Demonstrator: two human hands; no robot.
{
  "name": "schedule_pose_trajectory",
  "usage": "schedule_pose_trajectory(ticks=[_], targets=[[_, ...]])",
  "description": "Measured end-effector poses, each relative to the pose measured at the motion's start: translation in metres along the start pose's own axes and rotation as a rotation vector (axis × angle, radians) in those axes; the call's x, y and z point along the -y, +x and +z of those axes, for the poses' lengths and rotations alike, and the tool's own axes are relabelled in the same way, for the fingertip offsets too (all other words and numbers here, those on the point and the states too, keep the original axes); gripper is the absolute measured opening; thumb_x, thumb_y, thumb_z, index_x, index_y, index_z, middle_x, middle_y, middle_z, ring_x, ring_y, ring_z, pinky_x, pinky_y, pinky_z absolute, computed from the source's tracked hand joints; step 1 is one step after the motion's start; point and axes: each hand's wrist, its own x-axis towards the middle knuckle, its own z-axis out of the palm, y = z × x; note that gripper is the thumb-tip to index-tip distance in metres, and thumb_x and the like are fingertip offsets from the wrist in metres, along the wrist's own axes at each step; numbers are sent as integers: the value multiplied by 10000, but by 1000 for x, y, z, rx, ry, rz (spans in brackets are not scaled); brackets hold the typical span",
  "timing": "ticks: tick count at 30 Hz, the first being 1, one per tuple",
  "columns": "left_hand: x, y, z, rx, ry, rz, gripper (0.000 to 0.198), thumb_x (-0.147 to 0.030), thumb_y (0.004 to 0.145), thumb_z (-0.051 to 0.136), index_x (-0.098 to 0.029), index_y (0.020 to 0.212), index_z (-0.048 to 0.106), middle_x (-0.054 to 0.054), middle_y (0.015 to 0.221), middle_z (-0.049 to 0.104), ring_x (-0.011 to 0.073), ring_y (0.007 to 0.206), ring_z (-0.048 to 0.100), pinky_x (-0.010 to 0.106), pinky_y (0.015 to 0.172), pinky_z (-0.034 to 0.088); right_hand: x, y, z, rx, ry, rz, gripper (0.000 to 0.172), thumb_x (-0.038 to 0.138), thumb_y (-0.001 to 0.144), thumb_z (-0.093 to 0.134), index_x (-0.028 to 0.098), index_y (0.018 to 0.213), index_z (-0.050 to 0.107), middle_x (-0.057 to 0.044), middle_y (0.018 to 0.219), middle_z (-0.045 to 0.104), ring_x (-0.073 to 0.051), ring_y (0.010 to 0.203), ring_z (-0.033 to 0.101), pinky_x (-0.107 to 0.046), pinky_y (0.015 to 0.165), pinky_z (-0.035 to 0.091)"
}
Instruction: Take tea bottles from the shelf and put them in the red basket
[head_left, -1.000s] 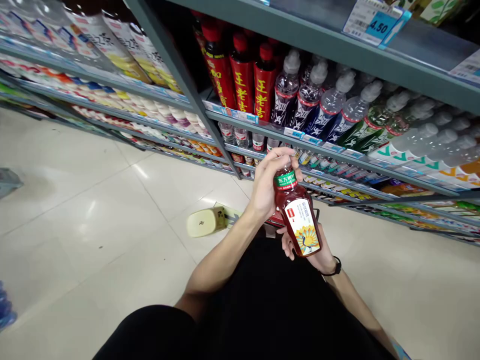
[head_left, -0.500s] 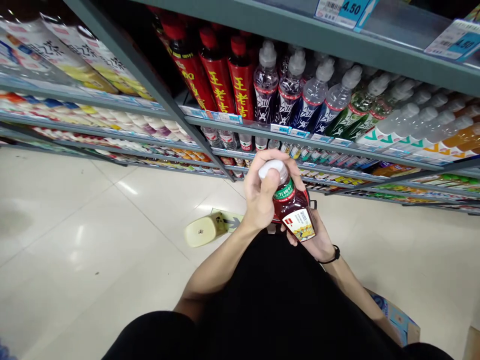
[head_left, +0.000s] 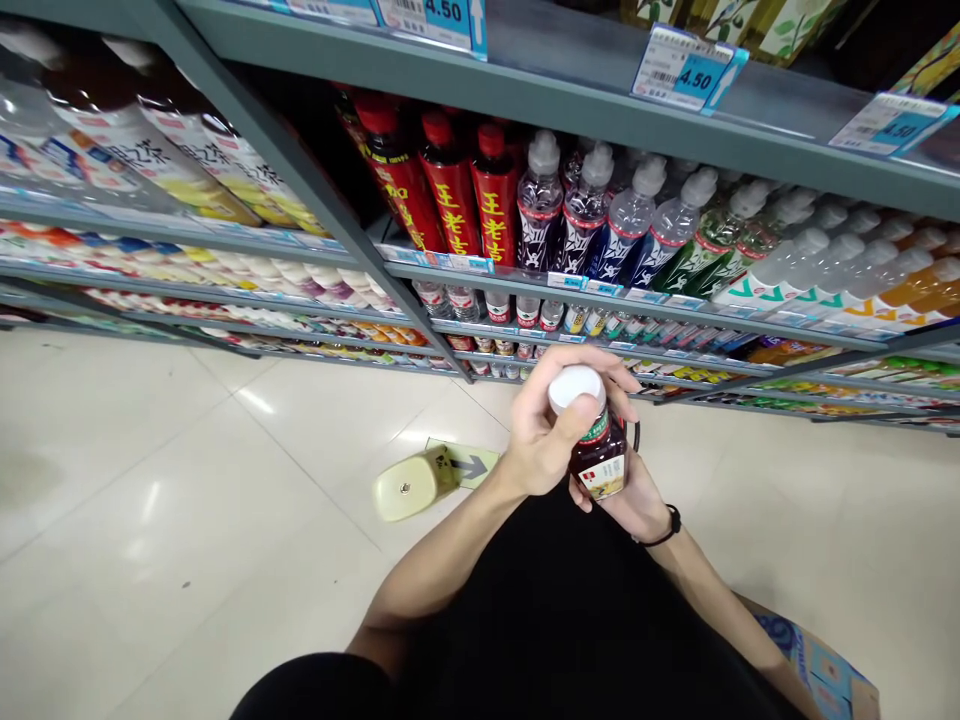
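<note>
A bottle of dark red-brown tea (head_left: 600, 465) stands between my hands in front of my body, its white cap (head_left: 576, 388) facing up toward me. My left hand (head_left: 544, 435) curves around the cap and neck, with the thumb against the near side and the fingers arching behind. Lower down, my right hand (head_left: 641, 500) is wrapped around the body of the bottle from the right. A dark band circles that wrist. The green neck label is partly covered by my left thumb, and most of the right fingers are hidden behind the bottle.
Ahead runs a grey shelf rack (head_left: 525, 90) with rows of drinks, including red bottles (head_left: 450, 205) and clear-capped sports drinks (head_left: 581, 205). A pale yellow-green object (head_left: 409, 487) stands on the tiled floor to the left. A printed cardboard box (head_left: 821, 665) lies at lower right.
Both hands and the bottle have shifted slightly right and down in view. The bottle stands more upright, with its cap turned more toward me. The shelves sit lower in view.
</note>
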Motion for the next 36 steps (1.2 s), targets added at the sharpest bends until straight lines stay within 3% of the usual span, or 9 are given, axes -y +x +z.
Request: schedule_pose_trajectory(ticks=[4,10,17,20,24,27,31,33,36], targets=[[0,9,-7,-49,33,-93,361,-491,1040,618,-175,1215,610,96,1061,734,180,815,745,311,756,621,1,1,3,-43,11,23,528,673,944,604,177,1068,736,-90,830,777,-241,583,714,-304,478,527],[6,27,-31,-172,25,-273,465,-578,990,675,-145,1162,674,109,1050,772,194,873,772,335,864,632,-1,-5,-4,46,29,105,772,816,952,428,132,1163,717,-182,887,797,-239,461,678,-271,389,462],[4,25,-41,-184,73,-360,418,-517,928,781,-130,1083,759,113,996,804,208,844,784,279,770,620,-30,-5,-35,261,257,288,859,929,927,339,158,1075,689,-26,628,675,-99,294,439,-149,229,173],[2,24,-41,-198,118,-359,398,-500,904,811,-122,1023,772,104,930,807,205,806,782,258,719,611,-44,-3,-39,440,356,276,821,922,946,331,167,939,653,21,536,589,-84,254,388,-141,220,158],[-1,23,-40,-205,144,-372,396,-494,908,809,-118,1024,772,110,934,809,209,800,786,263,735,621,-48,-2,-35,615,373,316,906,957,928,243,146,923,646,-28,541,618,-112,264,434,-164,220,206],[1,22,-42,-160,127,-383,414,-510,951,754,-119,1089,758,132,1026,808,215,814,788,297,776,636,-43,-3,-29,527,379,353,905,946,925,327,120,1029,682,-49,618,665,-125,309,496,-177,233,257],[11,16,-55,-35,142,-422,467,-545,1043,590,-123,1187,728,169,1176,779,257,981,783,390,934,624,-37,-3,-26,154,252,230,683,757,963,580,113,1155,705,-87,854,726,-181,605,677,-208,401,447],[17,10,-63,64,259,-479,490,-556,1072,518,-143,1258,707,160,1201,771,265,1057,763,398,978,597,-38,0,-34,-8,207,122,543,627,984,645,138,1216,698,-124,1032,754,-222,791,716,-241,501,510],[25,-4,-65,231,644,-580,492,-571,1080,474,-213,1347,680,113,1188,771,273,1113,729,393,1009,549,-41,7,-58,-234,257,20,404,525,978,677,209,1229,683,-99,1165,760,-245,936,724,-303,628,570]])
